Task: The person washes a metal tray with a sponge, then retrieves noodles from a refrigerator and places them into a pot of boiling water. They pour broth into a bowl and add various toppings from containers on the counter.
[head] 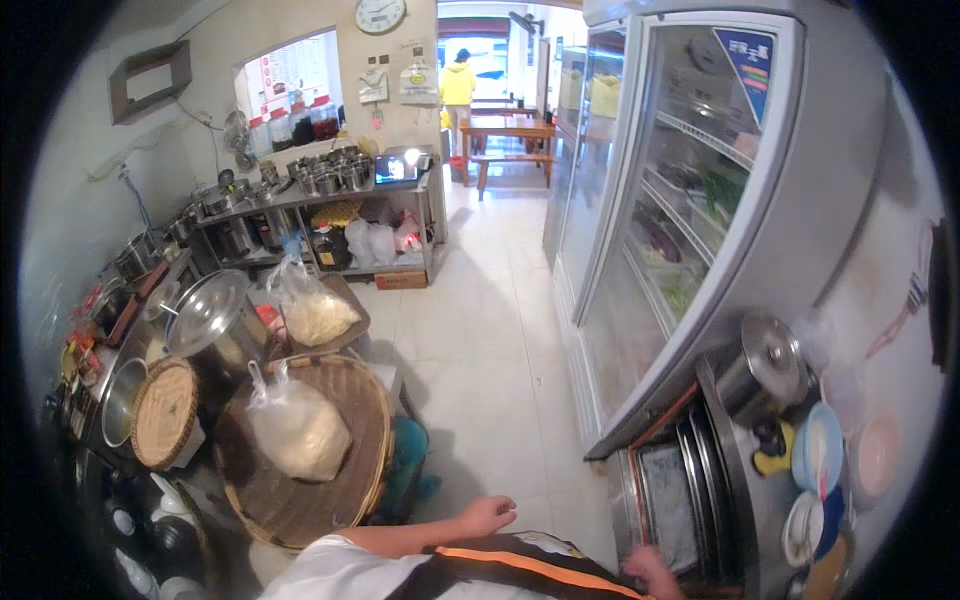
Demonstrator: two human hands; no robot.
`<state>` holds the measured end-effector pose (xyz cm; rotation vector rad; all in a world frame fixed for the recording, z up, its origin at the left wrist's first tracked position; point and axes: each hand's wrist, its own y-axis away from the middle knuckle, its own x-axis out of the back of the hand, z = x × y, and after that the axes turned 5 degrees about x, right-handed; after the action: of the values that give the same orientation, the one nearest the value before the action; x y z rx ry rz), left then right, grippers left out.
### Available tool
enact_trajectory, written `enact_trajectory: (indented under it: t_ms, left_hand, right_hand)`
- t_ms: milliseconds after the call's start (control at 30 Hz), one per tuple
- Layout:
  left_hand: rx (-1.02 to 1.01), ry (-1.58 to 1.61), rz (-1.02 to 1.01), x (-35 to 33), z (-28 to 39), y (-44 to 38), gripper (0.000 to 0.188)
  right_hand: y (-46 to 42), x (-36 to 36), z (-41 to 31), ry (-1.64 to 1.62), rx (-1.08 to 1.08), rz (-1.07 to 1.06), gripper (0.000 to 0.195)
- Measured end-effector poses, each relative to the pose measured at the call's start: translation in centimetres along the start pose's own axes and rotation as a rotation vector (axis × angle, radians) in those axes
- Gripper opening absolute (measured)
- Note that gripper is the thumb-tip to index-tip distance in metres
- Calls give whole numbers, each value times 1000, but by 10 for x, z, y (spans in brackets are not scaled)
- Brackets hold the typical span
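Observation:
My left hand (pixel 489 516) is held in front of my body over the tiled floor, fingers loosely curled, with nothing seen in it. Low at the right, my right hand (pixel 651 568) is blurred, beside the metal rack of trays (pixel 670 502); its fingers are hard to make out. To the left of my left hand lies a round woven bamboo tray (pixel 352 450) bearing a knotted clear plastic bag of pale yellowish food (pixel 307 435). A similar bag (pixel 319 315) rests on a smaller tray behind it.
Glass-door refrigerators (pixel 667 187) line the right side, with a lidded steel pot (pixel 769 360) and plastic basins (pixel 817 448) nearer. A large steel pot (pixel 217 322) and a small woven basket (pixel 165 412) stand left. A tiled aisle (pixel 480 315) leads to wooden tables (pixel 506 129) and a person in yellow (pixel 457 82).

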<state>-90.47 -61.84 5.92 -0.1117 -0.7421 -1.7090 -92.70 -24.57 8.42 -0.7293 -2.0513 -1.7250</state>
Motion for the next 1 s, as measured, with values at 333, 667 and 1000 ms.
enact_trajectory:
  t_ms: [333, 667, 1000]
  left_hand:
    - [101, 291, 203, 135, -5, -147, 27]
    - [86, 144, 425, 371, 5, -337, 37]
    - [421, -454, 395, 513, -163, -451, 33]
  right_hand:
    - [-266, 247, -226, -522, 584, -278, 44]
    - [-499, 344, -270, -60, 216, -26, 35]
    - [-852, 441, -333, 530, 988, -72, 28]
